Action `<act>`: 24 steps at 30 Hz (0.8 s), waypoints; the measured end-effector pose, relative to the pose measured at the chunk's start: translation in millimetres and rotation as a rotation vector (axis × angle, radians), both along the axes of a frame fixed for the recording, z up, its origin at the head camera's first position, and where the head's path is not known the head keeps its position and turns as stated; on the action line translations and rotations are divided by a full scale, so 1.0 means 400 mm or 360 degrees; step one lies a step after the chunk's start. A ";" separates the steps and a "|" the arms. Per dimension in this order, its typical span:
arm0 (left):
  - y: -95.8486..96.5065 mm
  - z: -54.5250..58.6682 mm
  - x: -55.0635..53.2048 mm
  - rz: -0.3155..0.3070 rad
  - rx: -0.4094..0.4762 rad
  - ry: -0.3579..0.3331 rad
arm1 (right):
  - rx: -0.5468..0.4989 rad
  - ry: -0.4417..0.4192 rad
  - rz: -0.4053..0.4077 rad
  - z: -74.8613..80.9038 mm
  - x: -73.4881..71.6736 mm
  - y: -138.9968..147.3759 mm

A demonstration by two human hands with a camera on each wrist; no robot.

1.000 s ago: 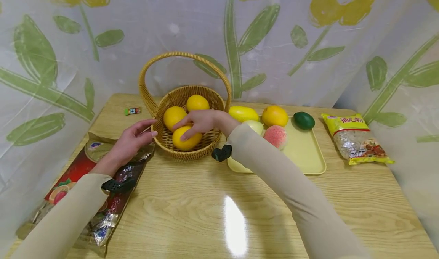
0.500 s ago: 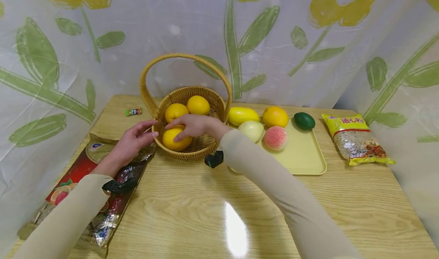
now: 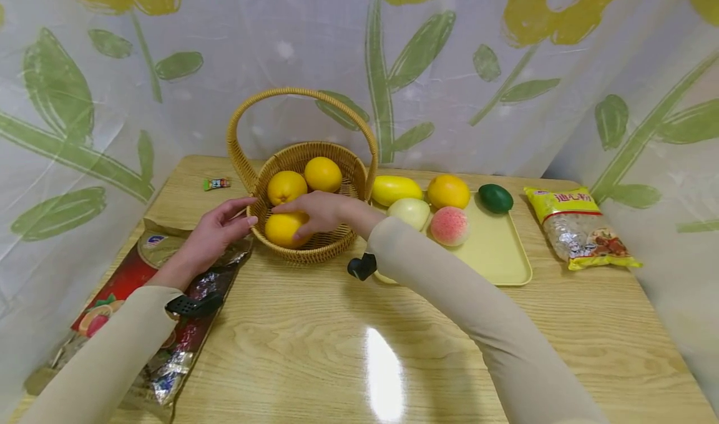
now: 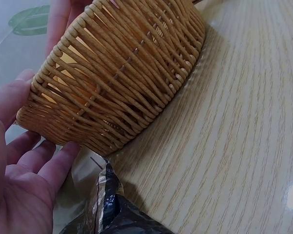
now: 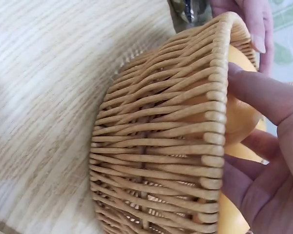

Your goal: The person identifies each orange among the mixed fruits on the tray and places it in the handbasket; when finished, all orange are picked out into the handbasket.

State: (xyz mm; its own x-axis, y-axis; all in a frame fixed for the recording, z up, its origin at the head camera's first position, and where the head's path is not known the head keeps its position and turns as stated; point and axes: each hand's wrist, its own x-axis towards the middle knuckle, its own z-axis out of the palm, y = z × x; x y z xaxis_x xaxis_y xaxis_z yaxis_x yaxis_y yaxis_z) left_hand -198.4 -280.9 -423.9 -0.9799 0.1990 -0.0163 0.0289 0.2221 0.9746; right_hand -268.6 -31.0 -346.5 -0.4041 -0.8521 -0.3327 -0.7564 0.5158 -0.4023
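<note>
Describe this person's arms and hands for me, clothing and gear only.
Both arms wear long, plain beige sleeves, the left sleeve and right sleeve ending near the wrist. Each wrist bears a black device, the left device marked with small dots, the right device rounded. The left hand and right hand are gloveless.

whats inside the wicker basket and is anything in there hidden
Three oranges show inside the wicker basket. The right hand grips the nearest, covering part of it. Some woven floor shows; whatever lies beneath the fruit and hand cannot be seen.
</note>
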 end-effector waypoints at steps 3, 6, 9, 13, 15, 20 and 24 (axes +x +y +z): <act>0.002 0.000 -0.001 -0.0004 0.0002 0.0003 | -0.0052 -0.0004 0.0006 -0.005 0.000 0.007; 0.003 -0.001 -0.002 -0.0014 0.0001 0.0005 | -0.0099 0.0019 0.0025 -0.010 0.002 0.014; 0.002 -0.002 -0.002 -0.0011 -0.0008 -0.0002 | -0.0135 0.0039 0.0029 -0.009 0.007 0.023; 0.000 0.000 0.000 -0.0001 -0.0015 -0.0015 | -0.0182 0.0062 0.0042 0.001 0.017 0.041; 0.000 0.002 0.001 -0.0002 -0.0016 -0.0018 | -0.0232 0.0054 0.0044 0.006 0.022 0.055; 0.000 0.003 0.001 -0.0003 -0.0017 -0.0025 | -0.0417 0.0029 0.0012 0.021 0.044 0.099; -0.001 0.003 0.000 -0.0001 -0.0014 -0.0015 | -0.0626 -0.0026 -0.0072 0.033 0.090 0.139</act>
